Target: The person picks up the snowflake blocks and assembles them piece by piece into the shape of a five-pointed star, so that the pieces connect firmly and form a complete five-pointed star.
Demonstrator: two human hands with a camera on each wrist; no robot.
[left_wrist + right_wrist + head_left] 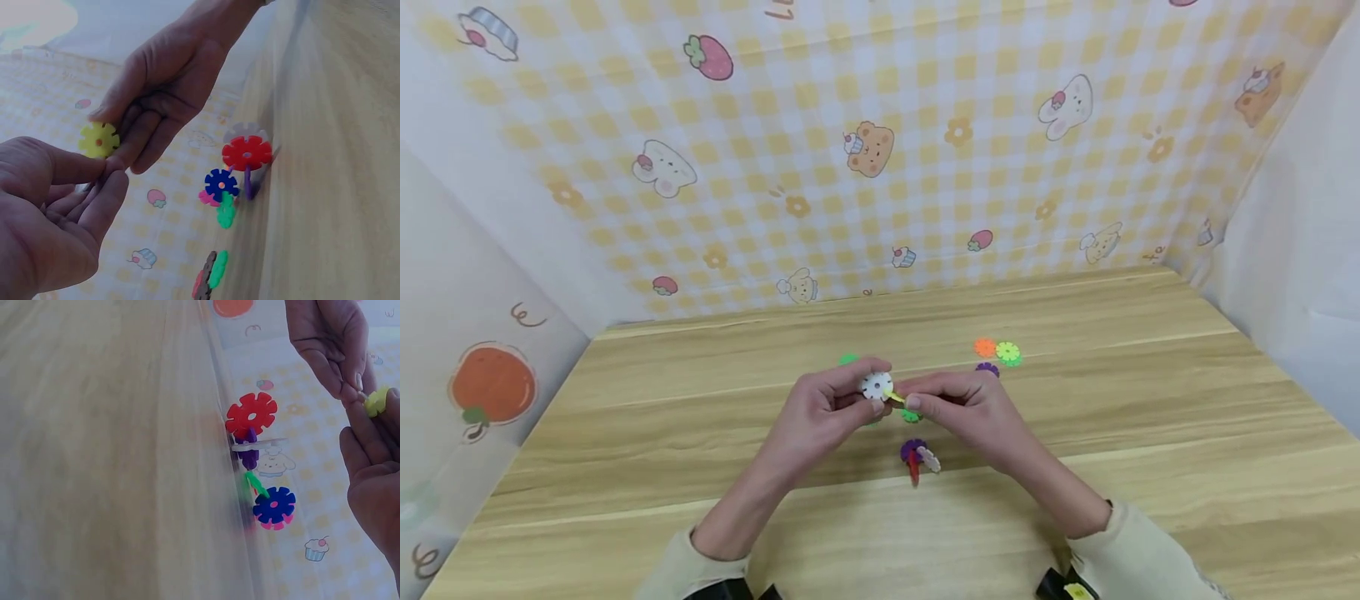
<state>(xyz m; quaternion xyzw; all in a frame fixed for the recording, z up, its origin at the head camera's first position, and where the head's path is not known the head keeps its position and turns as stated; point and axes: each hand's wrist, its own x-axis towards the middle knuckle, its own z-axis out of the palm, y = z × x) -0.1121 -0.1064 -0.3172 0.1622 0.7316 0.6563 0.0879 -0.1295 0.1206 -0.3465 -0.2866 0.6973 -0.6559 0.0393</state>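
My left hand (820,411) pinches a white notched disc (876,385) between thumb and fingers, its flat face toward the head camera. From the other side my right hand (966,408) pinches a yellow notched disc (99,140), seen nearly edge-on in the head view. The two discs meet at their rims above the table; how deep the slots sit in each other cannot be made out. Just below the hands stands a joined piece of a purple disc (913,451), a red disc (247,154) and a white disc (929,459).
Behind the right hand lie an orange disc (985,347), a yellow-green disc (1007,351) and a purple disc (987,368). Green discs (912,415) show partly behind the hands. A blue disc (274,505) and more coloured discs appear in the wrist views. A checkered cloth (925,192) hangs behind the wooden table (662,433).
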